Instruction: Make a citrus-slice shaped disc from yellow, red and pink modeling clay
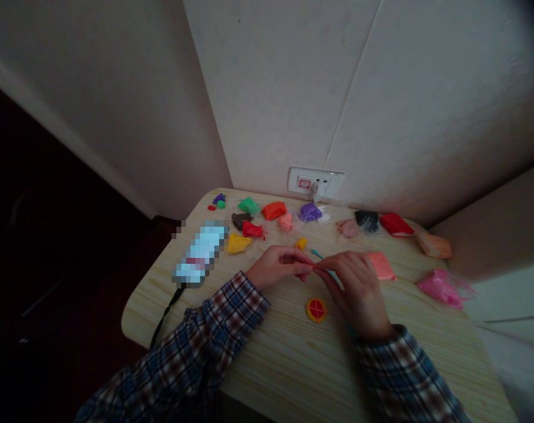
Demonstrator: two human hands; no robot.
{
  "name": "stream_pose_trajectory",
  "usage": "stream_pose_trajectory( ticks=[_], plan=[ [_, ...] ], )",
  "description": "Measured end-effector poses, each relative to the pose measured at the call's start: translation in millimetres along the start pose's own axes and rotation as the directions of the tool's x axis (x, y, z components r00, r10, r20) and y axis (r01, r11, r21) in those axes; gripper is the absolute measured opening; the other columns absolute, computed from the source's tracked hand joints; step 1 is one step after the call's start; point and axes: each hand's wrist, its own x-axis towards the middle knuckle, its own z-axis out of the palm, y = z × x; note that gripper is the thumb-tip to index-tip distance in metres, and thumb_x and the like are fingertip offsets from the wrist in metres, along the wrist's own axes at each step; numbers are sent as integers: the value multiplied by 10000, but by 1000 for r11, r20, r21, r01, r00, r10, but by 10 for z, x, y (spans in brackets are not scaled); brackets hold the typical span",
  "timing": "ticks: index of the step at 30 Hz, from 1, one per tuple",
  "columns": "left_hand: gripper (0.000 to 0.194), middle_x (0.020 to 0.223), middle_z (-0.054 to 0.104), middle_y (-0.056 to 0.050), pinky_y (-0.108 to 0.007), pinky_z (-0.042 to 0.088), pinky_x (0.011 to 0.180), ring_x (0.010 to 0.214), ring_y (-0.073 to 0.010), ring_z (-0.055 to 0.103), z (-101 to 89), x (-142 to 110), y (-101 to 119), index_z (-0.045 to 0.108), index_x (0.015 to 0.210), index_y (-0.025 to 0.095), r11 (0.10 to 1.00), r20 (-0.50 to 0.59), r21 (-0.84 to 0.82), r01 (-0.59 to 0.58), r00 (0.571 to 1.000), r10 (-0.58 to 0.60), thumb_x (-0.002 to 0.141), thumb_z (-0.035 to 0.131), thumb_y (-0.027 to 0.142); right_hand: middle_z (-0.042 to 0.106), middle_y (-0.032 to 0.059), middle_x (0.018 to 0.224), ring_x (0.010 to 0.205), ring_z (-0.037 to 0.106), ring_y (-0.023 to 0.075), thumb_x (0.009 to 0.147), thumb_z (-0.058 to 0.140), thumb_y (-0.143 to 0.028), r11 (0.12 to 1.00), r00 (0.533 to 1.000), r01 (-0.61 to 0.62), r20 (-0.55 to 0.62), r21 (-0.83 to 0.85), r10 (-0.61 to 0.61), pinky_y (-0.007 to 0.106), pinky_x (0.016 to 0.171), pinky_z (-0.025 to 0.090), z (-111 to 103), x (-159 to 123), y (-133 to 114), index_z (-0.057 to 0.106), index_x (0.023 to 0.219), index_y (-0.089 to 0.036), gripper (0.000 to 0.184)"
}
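Note:
My left hand [279,266] and my right hand [357,292] meet fingertip to fingertip above the wooden table [267,358]. Both pinch together on a tiny piece that I cannot make out. A thin teal tool [318,254] pokes out from behind my right hand, which seems to hold it. Just below the hands lies a flat yellow clay disc with a red cross on it [316,309]. A small yellow clay lump [301,242] sits just beyond the fingers.
Several clay packets line the table's back: green [249,205], orange [274,210], purple [309,212], black [366,220], red [395,224]. A pink bag [442,287] lies right, a blurred-out object [200,252] left. A wall socket [315,182] sits behind.

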Motion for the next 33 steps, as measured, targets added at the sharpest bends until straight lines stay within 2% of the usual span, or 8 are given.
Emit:
stream_pose_trajectory(
  ticks=[9,15,20,27,33],
  plan=[
    [266,575,631,13,-215,441,579,537,-82,564,4,-12,29,657,691,90,999,-36,31,-9,999,10,608,769,317,644,24,789,762,544,170,854,557,-230,1000,1000,-6,25,5,6,319,709,369,-17,25,-30,558,915,-192,72],
    [282,535,616,17,-199,424,538,504,-74,548,7,-25,56,662,677,86,999,-19,44,-4,1000,5,607,769,337,638,18,777,766,541,161,845,568,-198,1000,1000,-2,23,14,2,315,719,370,-8,23,-36,552,891,-188,50],
    [285,555,620,18,-211,435,550,509,-77,550,4,-18,55,658,668,90,1000,-21,26,11,1000,-11,578,785,329,634,14,762,750,537,155,843,567,-178,999,1000,1,20,37,-1,311,710,368,-5,15,-24,553,848,-190,19],
    [310,649,656,-1,-227,444,606,572,-84,567,-7,-9,15,679,750,99,1000,-13,13,21,1000,-20,541,813,284,616,14,716,718,524,160,849,547,-163,1000,1000,-10,6,2,10,311,679,362,-5,2,-5,549,803,-189,53],
    [293,647,644,4,-222,437,604,568,-77,561,-5,-4,7,663,718,96,1000,-19,22,9,1000,-9,564,800,305,644,17,772,743,542,164,844,541,-143,1000,1000,-18,21,-16,18,314,693,369,1,7,1,561,874,-198,65]
  ],
)
